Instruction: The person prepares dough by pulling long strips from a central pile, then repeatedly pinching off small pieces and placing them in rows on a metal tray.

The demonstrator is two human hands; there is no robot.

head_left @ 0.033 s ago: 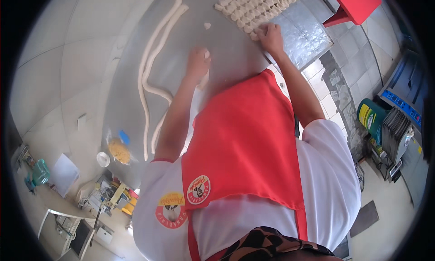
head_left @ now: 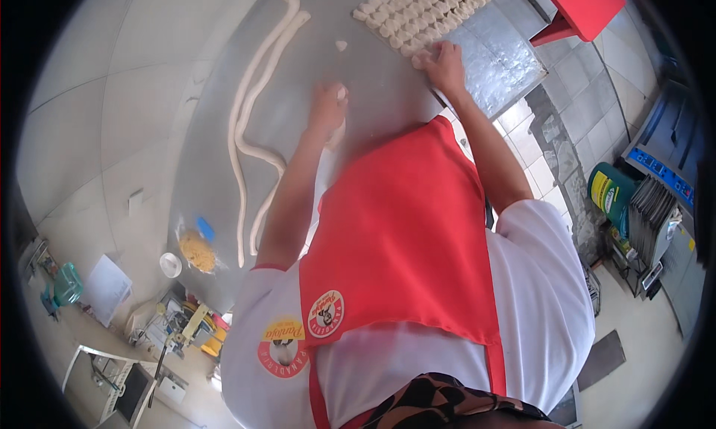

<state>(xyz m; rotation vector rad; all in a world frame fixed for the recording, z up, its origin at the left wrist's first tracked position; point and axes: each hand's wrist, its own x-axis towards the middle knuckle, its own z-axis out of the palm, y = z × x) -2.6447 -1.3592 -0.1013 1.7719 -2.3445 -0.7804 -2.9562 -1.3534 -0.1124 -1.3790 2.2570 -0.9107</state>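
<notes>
My left hand (head_left: 327, 110) is closed round the end of a dough rope (head_left: 337, 135), whose pale tip pokes out by the thumb. Most of that rope is hidden behind my forearm and the apron. At the near edge of a metal tray (head_left: 496, 52), the fingers of my right hand (head_left: 447, 67) close on a small dough piece (head_left: 422, 59). Tight rows of similar dough pieces (head_left: 421, 15) cover the tray's far left part. One loose dough bit (head_left: 341, 46) lies on the metal table (head_left: 377, 79), beyond my left hand.
Two long dough ropes (head_left: 242, 123) run along the table left of my left arm. Toward the near left are a bag of yellow crumbly stuff (head_left: 196, 250), a blue object (head_left: 205, 228) and a small white bowl (head_left: 170, 265). A red stool (head_left: 585, 8) stands beyond the tray.
Almost nothing differs. The view shifts slightly, and my right hand is a touch nearer to me, still at the tray's dough rows.
</notes>
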